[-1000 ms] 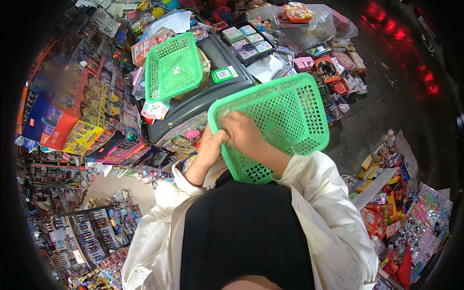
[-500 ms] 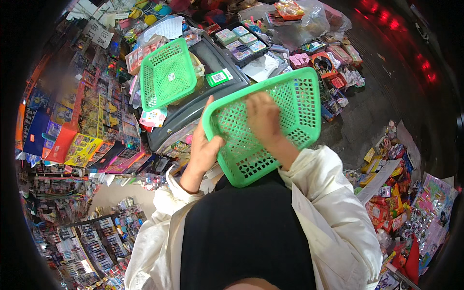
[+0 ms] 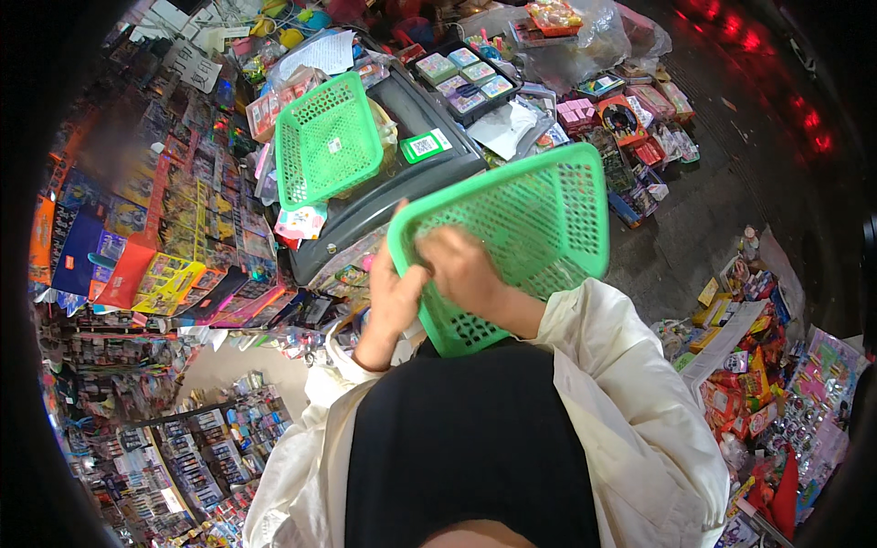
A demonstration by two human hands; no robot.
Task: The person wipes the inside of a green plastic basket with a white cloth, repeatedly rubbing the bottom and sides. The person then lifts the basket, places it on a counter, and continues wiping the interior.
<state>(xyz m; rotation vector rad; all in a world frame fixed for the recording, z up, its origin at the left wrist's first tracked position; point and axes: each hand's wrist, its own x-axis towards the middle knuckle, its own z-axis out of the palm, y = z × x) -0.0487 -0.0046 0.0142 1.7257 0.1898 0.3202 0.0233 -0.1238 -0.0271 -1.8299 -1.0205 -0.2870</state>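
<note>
My left hand [image 3: 393, 306] grips the left side of a light green plastic basket [image 3: 548, 205] with a lattice of holes, its thumb inside the rim. The basket is tilted in front of my black top, its open side facing up toward me. Inside it, my right hand [image 3: 461, 269] is curled closed against the left part of the basket's inner surface. Motion blurs its fingers, and whatever they may hold is hidden. A second green basket [image 3: 320, 173] with a small white label rests on a dark grey lidded box [image 3: 402, 100], beyond my left hand.
A green-and-white code card [image 3: 425, 146] lies on the dark lid. Behind stands a black tray [image 3: 466, 78] of small decorated boxes. Packed goods [image 3: 155, 228] crowd the left side, and a heap of snack packets [image 3: 740, 365] lies at right. Dark floor [image 3: 722, 164] shows at far right.
My right hand has moved left and slightly down inside the basket, nearer to my left hand. My left hand keeps its grip. The surroundings have shifted slightly right in view.
</note>
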